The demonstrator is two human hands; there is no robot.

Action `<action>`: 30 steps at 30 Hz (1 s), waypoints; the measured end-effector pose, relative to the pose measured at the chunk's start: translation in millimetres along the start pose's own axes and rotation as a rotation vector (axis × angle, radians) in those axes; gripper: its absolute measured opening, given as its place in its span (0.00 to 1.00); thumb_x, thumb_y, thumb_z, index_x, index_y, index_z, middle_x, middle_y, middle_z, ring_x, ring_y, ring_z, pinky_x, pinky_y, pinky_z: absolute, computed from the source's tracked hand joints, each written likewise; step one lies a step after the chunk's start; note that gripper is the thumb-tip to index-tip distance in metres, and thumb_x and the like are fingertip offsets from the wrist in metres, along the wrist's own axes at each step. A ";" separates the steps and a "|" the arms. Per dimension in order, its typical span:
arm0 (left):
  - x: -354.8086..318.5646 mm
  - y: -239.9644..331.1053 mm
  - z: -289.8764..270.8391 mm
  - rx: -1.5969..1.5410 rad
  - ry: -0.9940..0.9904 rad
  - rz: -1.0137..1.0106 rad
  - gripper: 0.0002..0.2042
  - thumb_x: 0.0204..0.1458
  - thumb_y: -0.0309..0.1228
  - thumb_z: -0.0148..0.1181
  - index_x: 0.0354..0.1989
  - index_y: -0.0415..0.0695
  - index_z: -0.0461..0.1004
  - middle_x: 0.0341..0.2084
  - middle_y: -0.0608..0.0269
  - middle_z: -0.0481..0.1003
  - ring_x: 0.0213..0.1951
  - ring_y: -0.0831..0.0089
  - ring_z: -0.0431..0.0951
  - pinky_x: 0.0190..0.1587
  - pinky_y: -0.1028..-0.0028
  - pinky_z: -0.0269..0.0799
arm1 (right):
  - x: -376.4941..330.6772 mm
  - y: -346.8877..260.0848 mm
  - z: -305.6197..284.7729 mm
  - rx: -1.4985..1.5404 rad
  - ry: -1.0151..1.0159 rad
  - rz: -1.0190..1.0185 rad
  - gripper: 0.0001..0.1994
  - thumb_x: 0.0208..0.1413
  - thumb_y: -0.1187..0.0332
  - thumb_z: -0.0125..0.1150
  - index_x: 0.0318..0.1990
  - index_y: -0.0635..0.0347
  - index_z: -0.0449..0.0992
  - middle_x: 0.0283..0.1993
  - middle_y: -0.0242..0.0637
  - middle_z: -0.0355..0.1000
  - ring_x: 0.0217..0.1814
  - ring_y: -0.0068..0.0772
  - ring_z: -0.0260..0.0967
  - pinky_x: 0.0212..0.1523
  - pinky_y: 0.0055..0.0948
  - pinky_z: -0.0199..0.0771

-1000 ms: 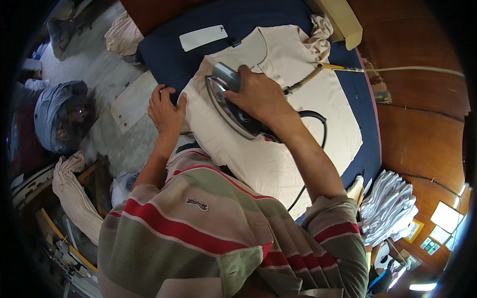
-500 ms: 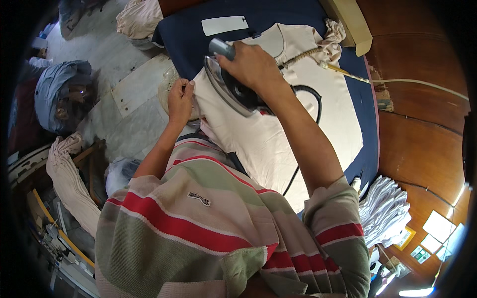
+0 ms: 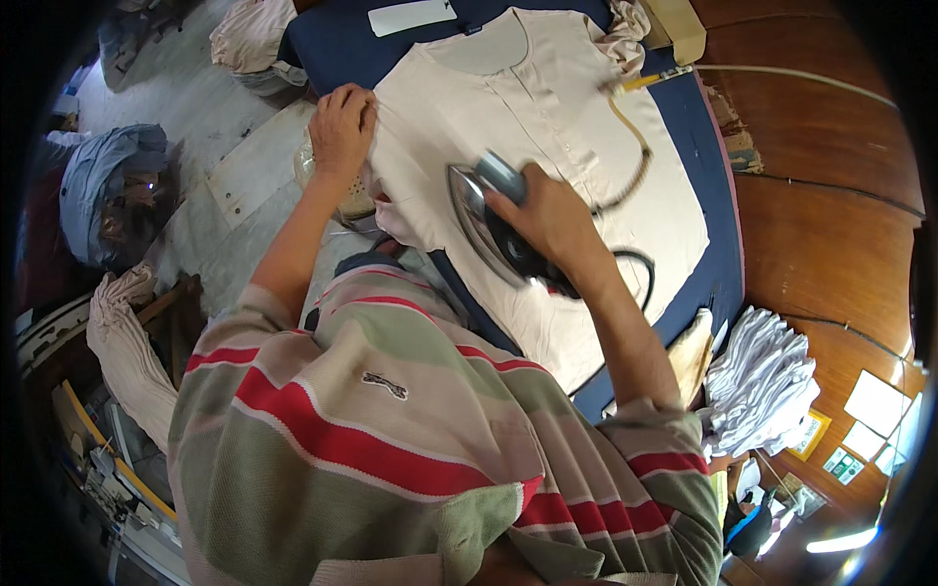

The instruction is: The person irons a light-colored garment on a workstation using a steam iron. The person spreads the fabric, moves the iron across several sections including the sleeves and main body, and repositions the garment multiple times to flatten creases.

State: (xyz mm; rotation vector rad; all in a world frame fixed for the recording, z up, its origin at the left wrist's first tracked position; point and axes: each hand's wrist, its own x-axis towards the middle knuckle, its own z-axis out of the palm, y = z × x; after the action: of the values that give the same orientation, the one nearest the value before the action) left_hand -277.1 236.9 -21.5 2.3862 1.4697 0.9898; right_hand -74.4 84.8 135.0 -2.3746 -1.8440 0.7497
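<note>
A pale cream blouse [image 3: 430, 137] with a round neckline and front placket lies spread on a dark blue padded ironing table [image 3: 342, 49]. My right hand [image 3: 552, 220] is wrapped round the grey handle of an iron [image 3: 503, 239], which rests on the blouse's lower front. The iron's tip points up and left, toward the sleeve side. At the left edge of the table, my left hand [image 3: 342, 127] has its fingers closed at the blouse's sleeve edge; the cloth between them is mostly hidden.
A black cord and a yellowish hose [image 3: 630, 127] run from the iron across the blouse to the right. A white card [image 3: 412, 17] and a cardboard box [image 3: 674, 29] lie at the far side. Folded white garments [image 3: 762, 381] stack at the right, beside a wooden wall [image 3: 811, 107].
The iron in my right hand has moved down from near the neckline to the lower front. My left hand has shifted up along the blouse's edge. The whole view has also shifted slightly.
</note>
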 end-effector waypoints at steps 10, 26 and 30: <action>32.4 2.4 -1.3 0.123 -0.142 0.055 0.14 0.51 0.33 0.52 0.47 0.52 0.70 0.47 0.69 0.70 0.49 0.65 0.68 0.52 0.55 0.58 | -55.2 58.3 6.6 0.242 0.207 0.294 0.22 0.43 0.56 0.61 0.36 0.70 0.69 0.32 0.60 0.73 0.38 0.58 0.72 0.40 0.45 0.70; 60.2 3.2 25.9 0.283 -0.418 0.222 0.24 0.59 0.42 0.35 0.64 0.52 0.54 0.65 0.68 0.51 0.66 0.64 0.49 0.58 0.44 0.46 | 106.8 -35.5 -22.4 0.101 0.194 0.099 0.26 0.43 0.53 0.59 0.40 0.70 0.71 0.35 0.60 0.73 0.40 0.55 0.72 0.44 0.41 0.70; 61.6 -1.4 28.8 0.234 -0.370 0.232 0.23 0.58 0.41 0.38 0.63 0.52 0.56 0.63 0.67 0.54 0.64 0.64 0.52 0.57 0.45 0.48 | 104.9 -34.6 -22.6 0.119 0.207 0.056 0.26 0.46 0.49 0.58 0.36 0.70 0.71 0.32 0.61 0.73 0.39 0.58 0.72 0.41 0.46 0.72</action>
State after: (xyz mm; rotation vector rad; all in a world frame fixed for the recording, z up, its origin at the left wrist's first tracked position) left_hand -242.2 295.1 -16.6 2.7633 1.2510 0.3911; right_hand -78.3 197.4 129.8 -2.3383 -1.6129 0.5755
